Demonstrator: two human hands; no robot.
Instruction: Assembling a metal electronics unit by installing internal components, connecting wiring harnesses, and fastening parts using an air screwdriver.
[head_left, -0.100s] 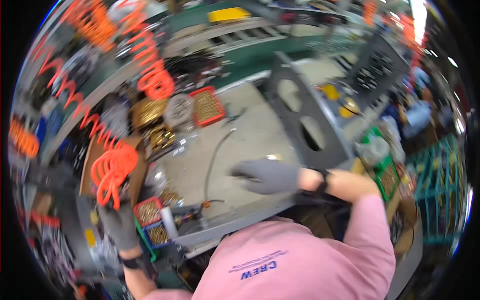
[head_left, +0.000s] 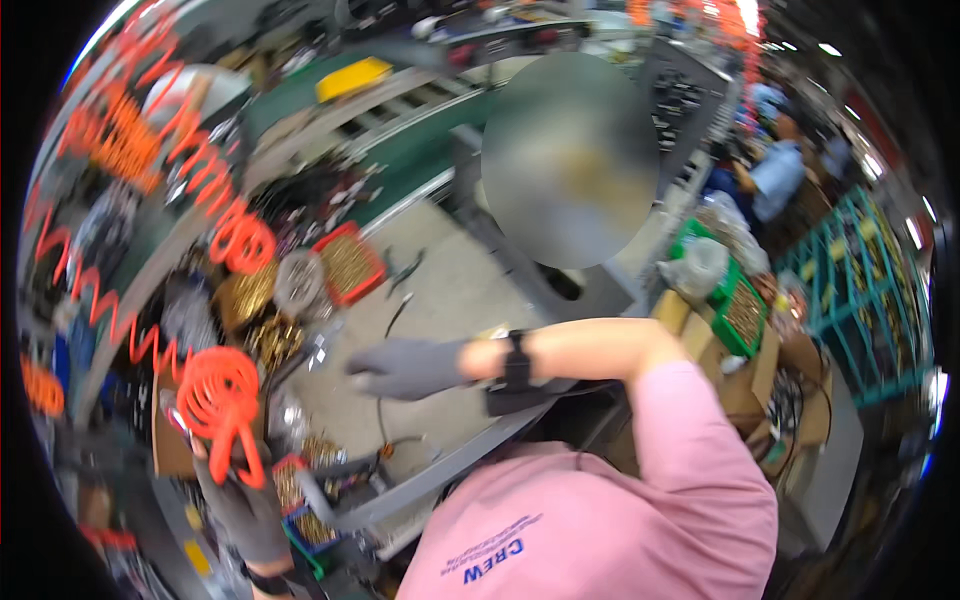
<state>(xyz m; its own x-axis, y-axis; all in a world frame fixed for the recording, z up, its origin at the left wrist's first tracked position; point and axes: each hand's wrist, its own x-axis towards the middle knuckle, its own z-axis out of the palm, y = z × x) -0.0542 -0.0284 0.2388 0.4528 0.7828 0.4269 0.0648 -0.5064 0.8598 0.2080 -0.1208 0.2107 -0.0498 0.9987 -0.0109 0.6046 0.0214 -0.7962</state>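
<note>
At 7 o'clock, nearest the lower rim, the gloved left hand (head_left: 243,505) is raised beside the workbench's left end; its fingers reach up to the orange coiled hose (head_left: 220,395), whose tail hangs down over the glove. Blur hides whether the fingers actually close on the coil. Just right of that hand sit small bins of brass parts (head_left: 300,500), packed tight against the near edge of the bench.

Toward the centre, the right hand (head_left: 405,367), in a grey glove with a black wrist strap, hovers above the grey benchtop (head_left: 450,290), fingers loosely extended and pointing to 9 o'clock, holding nothing. A thin black cable (head_left: 385,325) lies on the surface beneath and behind it. The middle of the bench around this hand is the only bare stretch.

At 10 o'clock, a red tray of brass pieces (head_left: 348,262), a round metal container (head_left: 298,282) and heaps of brass fittings (head_left: 245,295) crowd the left border. More orange coils (head_left: 235,235) hang above them. At 3 o'clock, green bins (head_left: 740,315) stand on cardboard boxes beyond the bench's right edge.
</note>
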